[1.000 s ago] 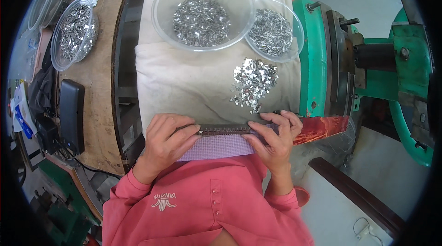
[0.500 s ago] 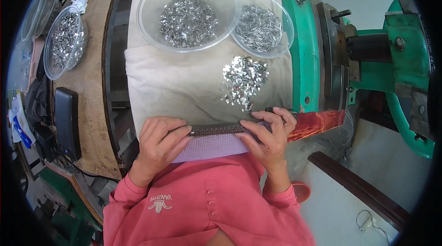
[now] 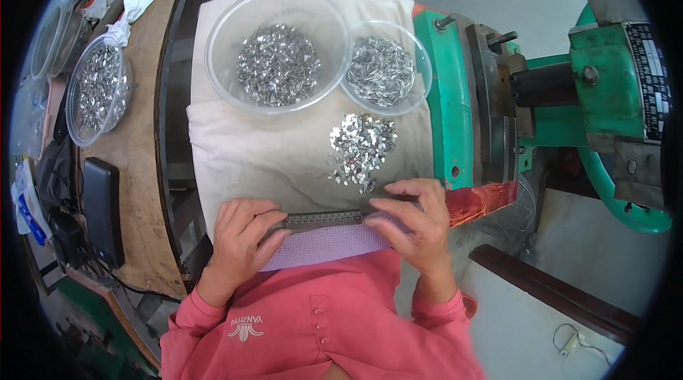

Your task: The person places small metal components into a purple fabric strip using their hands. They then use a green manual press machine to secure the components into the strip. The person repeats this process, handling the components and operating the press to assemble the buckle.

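Note:
A dark, narrow bar with a row of small slots along it [image 3: 324,218] lies crosswise in front of me, just above a purple checked cloth [image 3: 324,243]. At its left end my left hand [image 3: 242,238] grips it between thumb and fingers. My right hand [image 3: 416,227] pinches the other end with thumb and forefinger, the remaining fingers curled above. Both ends are partly hidden by the fingers. Beyond the bar, a loose heap of small shiny metal pieces [image 3: 361,149] rests on the beige cloth [image 3: 263,152].
Behind the heap stand a large clear bowl [image 3: 213,60] and a smaller clear bowl [image 3: 425,71], both holding metal pieces. A green machine [image 3: 445,117] borders the right side. On the wooden table [image 3: 146,167] at left are another tub of pieces [image 3: 73,106] and a black box [image 3: 102,202].
The bar has turned over somewhat in my hands, so its slotted face now points up. My right fingers have shifted on its end. The whole view has moved slightly.

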Action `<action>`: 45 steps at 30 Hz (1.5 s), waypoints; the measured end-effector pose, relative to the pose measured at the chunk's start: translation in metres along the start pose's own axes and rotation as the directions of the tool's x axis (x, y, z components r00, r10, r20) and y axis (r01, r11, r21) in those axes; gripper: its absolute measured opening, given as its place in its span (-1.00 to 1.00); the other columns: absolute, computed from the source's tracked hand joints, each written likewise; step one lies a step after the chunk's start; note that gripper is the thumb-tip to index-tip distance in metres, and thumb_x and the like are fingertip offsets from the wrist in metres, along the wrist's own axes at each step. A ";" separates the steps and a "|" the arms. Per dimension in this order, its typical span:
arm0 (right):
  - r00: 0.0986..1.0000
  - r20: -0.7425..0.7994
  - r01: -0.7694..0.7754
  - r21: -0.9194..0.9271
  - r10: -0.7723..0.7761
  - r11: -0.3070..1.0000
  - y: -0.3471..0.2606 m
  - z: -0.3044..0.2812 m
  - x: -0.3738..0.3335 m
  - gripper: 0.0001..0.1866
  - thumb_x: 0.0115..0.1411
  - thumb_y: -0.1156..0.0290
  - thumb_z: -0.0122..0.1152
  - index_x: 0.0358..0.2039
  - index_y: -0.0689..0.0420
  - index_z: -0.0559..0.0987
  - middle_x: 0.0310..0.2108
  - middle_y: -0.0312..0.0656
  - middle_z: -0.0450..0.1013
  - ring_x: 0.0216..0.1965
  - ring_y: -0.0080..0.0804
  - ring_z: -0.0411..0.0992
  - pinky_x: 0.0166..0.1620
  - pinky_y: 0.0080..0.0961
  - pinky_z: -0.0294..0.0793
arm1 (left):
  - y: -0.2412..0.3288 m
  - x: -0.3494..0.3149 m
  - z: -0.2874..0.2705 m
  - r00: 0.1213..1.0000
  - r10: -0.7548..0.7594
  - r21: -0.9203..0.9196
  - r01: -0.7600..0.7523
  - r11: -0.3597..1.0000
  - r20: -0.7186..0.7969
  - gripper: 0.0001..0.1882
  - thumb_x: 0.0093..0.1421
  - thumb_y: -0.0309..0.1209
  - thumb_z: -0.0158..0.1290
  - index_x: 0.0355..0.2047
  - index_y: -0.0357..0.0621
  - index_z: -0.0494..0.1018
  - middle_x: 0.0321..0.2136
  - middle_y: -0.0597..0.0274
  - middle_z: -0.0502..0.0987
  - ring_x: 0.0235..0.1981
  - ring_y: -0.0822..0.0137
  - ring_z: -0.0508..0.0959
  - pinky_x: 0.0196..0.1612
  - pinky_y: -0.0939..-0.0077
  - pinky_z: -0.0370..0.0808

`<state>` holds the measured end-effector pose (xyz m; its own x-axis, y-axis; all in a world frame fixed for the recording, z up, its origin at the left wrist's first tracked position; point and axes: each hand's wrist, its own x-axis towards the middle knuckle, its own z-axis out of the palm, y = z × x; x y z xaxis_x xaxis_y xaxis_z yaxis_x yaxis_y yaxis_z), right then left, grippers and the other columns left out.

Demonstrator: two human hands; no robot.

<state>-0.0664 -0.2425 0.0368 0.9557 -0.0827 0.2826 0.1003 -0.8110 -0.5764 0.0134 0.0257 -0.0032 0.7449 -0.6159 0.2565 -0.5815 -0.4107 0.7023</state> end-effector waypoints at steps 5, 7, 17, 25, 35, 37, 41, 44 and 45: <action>0.990 -0.138 0.017 -0.060 -0.025 0.998 0.004 -0.018 0.040 -0.73 -0.12 0.52 0.52 -0.33 0.07 0.71 -0.36 -0.25 0.54 -0.37 -0.33 0.49 -0.32 -0.41 0.43 | 0.005 0.004 0.001 0.999 -0.032 -0.064 0.030 0.998 -0.025 -0.68 -0.14 -0.50 0.35 -0.32 -0.13 0.54 -0.30 0.19 0.58 -0.25 0.13 0.52 -0.17 0.28 0.35; 0.988 -0.146 0.039 -0.082 -0.050 0.996 0.009 -0.020 0.062 -0.77 -0.06 0.54 0.49 -0.33 0.11 0.70 -0.40 -0.20 0.55 -0.37 -0.24 0.52 -0.33 -0.37 0.48 | 0.007 0.007 0.004 0.999 -0.028 -0.054 0.025 0.998 -0.047 -0.74 -0.11 -0.50 0.33 -0.39 -0.10 0.52 -0.33 0.24 0.58 -0.29 0.15 0.50 -0.18 0.30 0.32; 0.994 0.087 0.078 -0.222 -0.060 0.972 0.021 0.008 0.148 -0.73 0.03 0.38 0.42 -0.22 0.14 0.70 -0.37 -0.06 0.54 -0.31 -0.04 0.54 -0.20 -0.19 0.51 | 0.011 0.009 0.006 0.999 -0.008 0.002 0.008 1.000 -0.040 -0.79 -0.03 -0.51 0.29 -0.40 -0.09 0.48 -0.34 0.26 0.57 -0.30 0.16 0.47 -0.20 0.29 0.29; 0.975 0.220 0.057 -0.382 0.031 0.922 0.020 0.023 0.181 -0.81 0.00 0.39 0.37 -0.34 0.13 0.74 -0.43 0.03 0.59 -0.33 -0.01 0.59 -0.22 -0.16 0.55 | 0.016 0.005 0.000 0.998 -0.045 -0.035 0.043 0.998 -0.043 -0.63 -0.02 -0.48 0.32 -0.20 -0.17 0.47 -0.26 0.11 0.55 -0.24 0.07 0.51 -0.15 0.26 0.37; 0.964 0.218 -0.079 -0.317 0.154 0.945 0.019 0.023 0.193 -0.82 -0.06 0.40 0.33 -0.39 0.08 0.75 -0.43 -0.02 0.62 -0.36 -0.06 0.61 -0.21 -0.21 0.59 | 0.031 0.004 -0.029 0.990 0.002 -0.065 -0.011 0.998 -0.138 -0.59 -0.04 -0.60 0.31 -0.14 -0.26 0.50 -0.30 0.00 0.57 -0.31 0.13 0.57 -0.26 0.37 0.51; 0.964 0.214 -0.087 -0.304 0.157 0.949 0.019 0.024 0.193 -0.82 -0.07 0.40 0.34 -0.40 0.09 0.75 -0.44 -0.02 0.63 -0.36 -0.06 0.62 -0.20 -0.22 0.59 | 0.041 0.005 -0.036 0.991 0.012 -0.093 -0.025 0.995 -0.131 -0.61 -0.04 -0.60 0.31 -0.16 -0.27 0.51 -0.31 0.00 0.57 -0.33 0.13 0.58 -0.28 0.38 0.52; 0.966 0.212 -0.079 -0.303 0.148 0.950 0.021 0.027 0.194 -0.83 -0.09 0.41 0.35 -0.43 0.11 0.75 -0.45 -0.02 0.62 -0.36 -0.06 0.61 -0.20 -0.23 0.59 | 0.063 0.013 -0.036 0.993 0.026 -0.197 -0.047 0.979 -0.112 -0.63 -0.03 -0.57 0.32 -0.17 -0.23 0.53 -0.31 0.04 0.58 -0.32 0.11 0.58 -0.27 0.35 0.52; 0.967 0.219 -0.074 -0.262 0.134 0.962 0.025 0.029 0.192 -0.85 -0.10 0.42 0.35 -0.45 0.13 0.74 -0.45 -0.01 0.62 -0.37 -0.05 0.61 -0.20 -0.23 0.58 | 0.074 0.023 -0.026 0.993 0.068 -0.247 -0.091 0.965 -0.100 -0.64 -0.02 -0.56 0.32 -0.16 -0.22 0.53 -0.30 0.07 0.57 -0.31 0.10 0.58 -0.25 0.33 0.52; 0.967 0.222 -0.072 -0.240 0.127 0.968 0.026 0.029 0.191 -0.86 -0.10 0.43 0.35 -0.46 0.13 0.73 -0.46 -0.01 0.62 -0.37 -0.05 0.61 -0.20 -0.22 0.58 | 0.077 0.027 -0.023 0.992 0.086 -0.261 -0.108 0.959 -0.096 -0.64 -0.01 -0.56 0.31 -0.16 -0.22 0.53 -0.30 0.08 0.57 -0.31 0.10 0.58 -0.25 0.33 0.52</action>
<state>0.1270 -0.2629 0.0535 0.9981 -0.0546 0.0294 -0.0386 -0.9182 -0.3942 -0.0037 -0.0070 0.0736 0.7201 -0.5818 0.3781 -0.5528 -0.1517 0.8194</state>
